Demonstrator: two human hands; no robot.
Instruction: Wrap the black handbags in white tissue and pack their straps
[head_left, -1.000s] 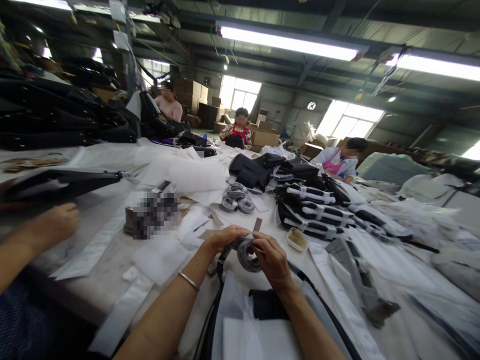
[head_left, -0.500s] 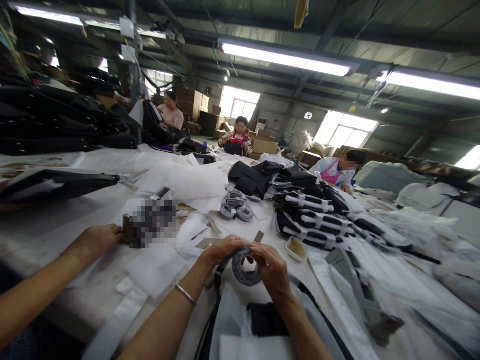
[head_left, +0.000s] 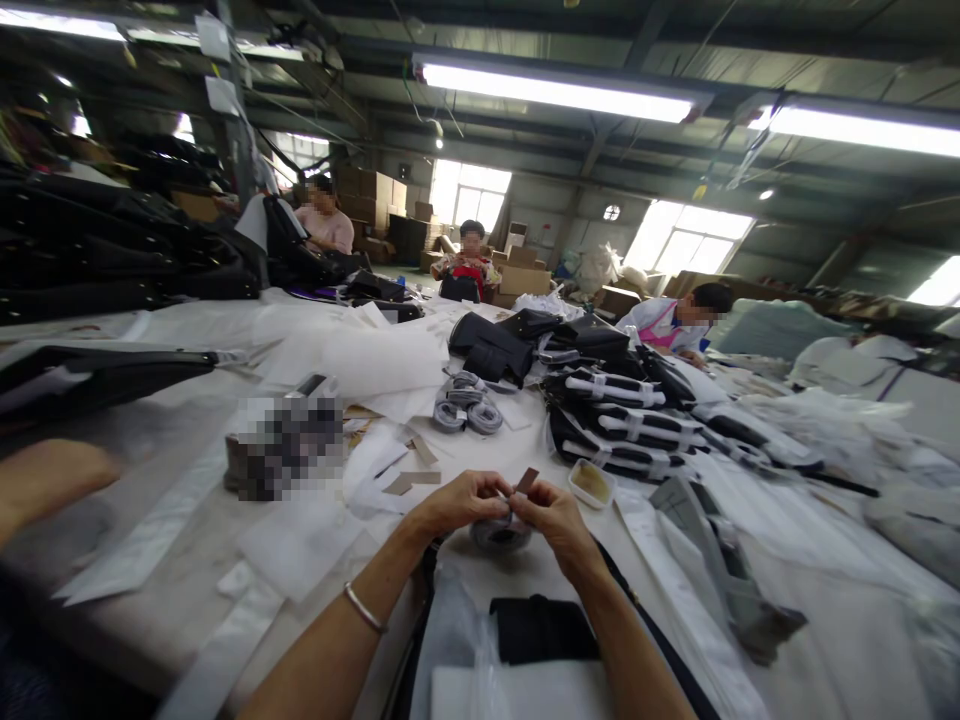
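Note:
Between my two hands is a grey coiled strap (head_left: 501, 536), seen nearly edge-on and partly hidden by the fingers. My left hand (head_left: 466, 500), below a silver bangle, closes on the left side of the coil. Fingers of my right hand (head_left: 553, 512) are pinched together at its upper right. A short brown strip (head_left: 527, 481) sticks up between the fingertips; which hand grips it is hard to tell. Under my forearms lies a black bag (head_left: 541, 630), partly covered by white sheet (head_left: 517, 692) and clear plastic.
More coiled straps (head_left: 466, 405) lie ahead, beside stacked black bags (head_left: 630, 420). A small white dish (head_left: 592, 484) and a grey tape dispenser (head_left: 724, 570) stand to the right. At left are a blurred-out object (head_left: 281, 450) and a co-worker's hand (head_left: 60, 480). Other people sit farther back.
The coil has tipped from facing me to nearly edge-on, and my fingertips have come together around the brown strip. The co-worker's hand at left has drawn back leftward from the blurred-out object.

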